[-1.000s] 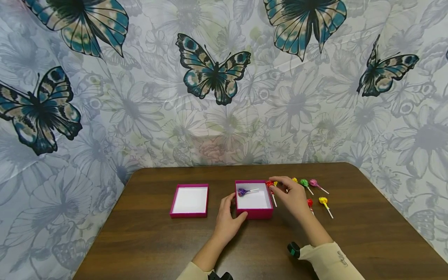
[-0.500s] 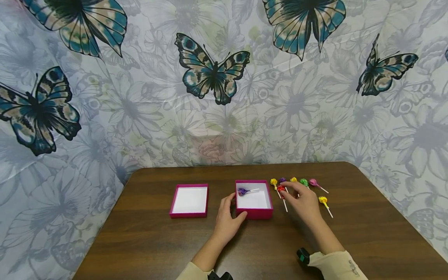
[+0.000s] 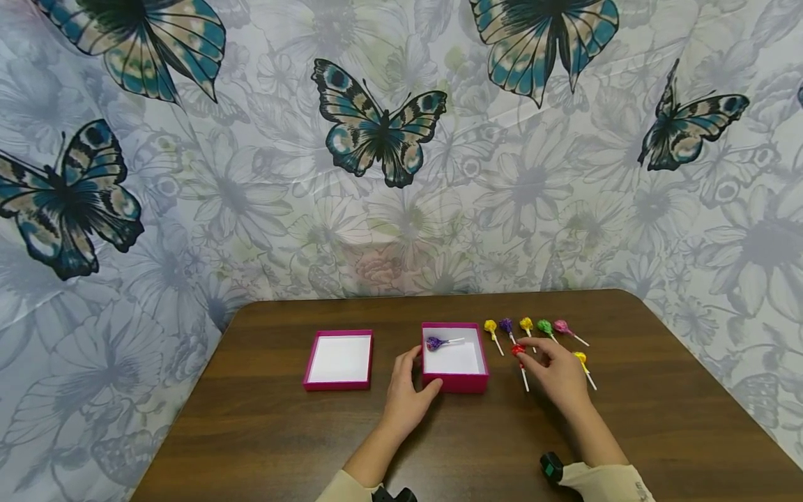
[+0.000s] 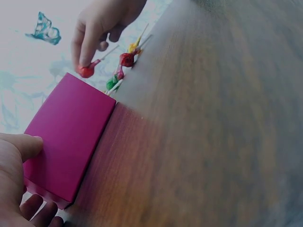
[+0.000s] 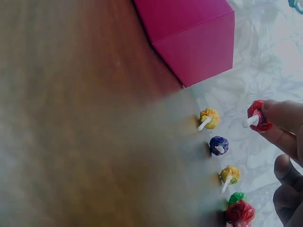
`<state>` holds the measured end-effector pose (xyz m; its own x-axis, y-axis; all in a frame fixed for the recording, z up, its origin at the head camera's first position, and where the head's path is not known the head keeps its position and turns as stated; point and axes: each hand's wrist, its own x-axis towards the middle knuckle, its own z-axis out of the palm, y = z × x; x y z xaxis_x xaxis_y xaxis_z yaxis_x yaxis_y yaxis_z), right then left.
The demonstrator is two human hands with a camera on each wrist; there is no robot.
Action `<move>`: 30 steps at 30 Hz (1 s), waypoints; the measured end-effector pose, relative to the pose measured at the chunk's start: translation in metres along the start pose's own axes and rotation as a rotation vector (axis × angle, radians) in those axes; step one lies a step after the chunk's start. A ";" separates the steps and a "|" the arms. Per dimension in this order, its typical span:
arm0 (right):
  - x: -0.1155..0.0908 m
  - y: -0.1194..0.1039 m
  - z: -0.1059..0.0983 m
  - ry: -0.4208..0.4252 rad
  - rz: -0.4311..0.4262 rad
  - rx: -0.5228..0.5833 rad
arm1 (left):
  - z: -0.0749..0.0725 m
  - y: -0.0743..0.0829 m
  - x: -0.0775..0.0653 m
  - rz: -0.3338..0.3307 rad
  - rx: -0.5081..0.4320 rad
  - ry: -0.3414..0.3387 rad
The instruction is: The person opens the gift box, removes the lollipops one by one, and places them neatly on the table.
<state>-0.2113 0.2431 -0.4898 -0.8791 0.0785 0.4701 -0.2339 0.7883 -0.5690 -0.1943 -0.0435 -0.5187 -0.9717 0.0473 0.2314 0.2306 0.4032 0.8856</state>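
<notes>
My right hand (image 3: 560, 373) pinches a red lollipop (image 3: 518, 350) by its wrapped head between thumb and finger, its white stick pointing down, to the right of the magenta box (image 3: 456, 383). My left hand (image 3: 404, 397) grips that open box at its near left corner, thumb on the front wall and fingers along the left side. Inside the box lies a purple lollipop (image 3: 434, 344) on the white bottom. In the right wrist view a second red lollipop (image 5: 240, 213) lies on the table; my right hand covers it in the head view.
Behind the right hand lie yellow (image 3: 490, 326), purple (image 3: 506, 324), yellow (image 3: 525, 324), green (image 3: 544, 326) and pink (image 3: 561, 327) lollipops in a row. Another yellow lollipop (image 3: 581, 358) is partly behind the hand. Left of the box sits its white-lined lid (image 3: 339, 385) on the wooden table (image 3: 263, 432).
My right hand has moved from the box's right edge to the right and nearer to me, carrying the red lollipop. The left hand and the box stay where they were.
</notes>
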 end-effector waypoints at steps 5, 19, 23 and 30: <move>-0.002 0.003 0.001 -0.013 0.013 -0.052 | -0.001 0.000 0.000 -0.010 -0.001 0.003; -0.004 0.005 -0.007 -0.131 0.129 -0.181 | -0.001 0.001 0.001 -0.004 0.006 0.003; -0.004 0.008 -0.006 -0.149 0.142 -0.216 | 0.000 0.001 0.001 -0.005 0.007 0.001; -0.004 0.013 -0.001 -0.158 0.122 -0.252 | 0.000 0.000 0.001 0.003 0.009 0.008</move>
<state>-0.2102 0.2537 -0.4989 -0.9527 0.1017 0.2864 -0.0297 0.9067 -0.4208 -0.1953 -0.0439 -0.5188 -0.9706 0.0412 0.2370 0.2326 0.4112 0.8814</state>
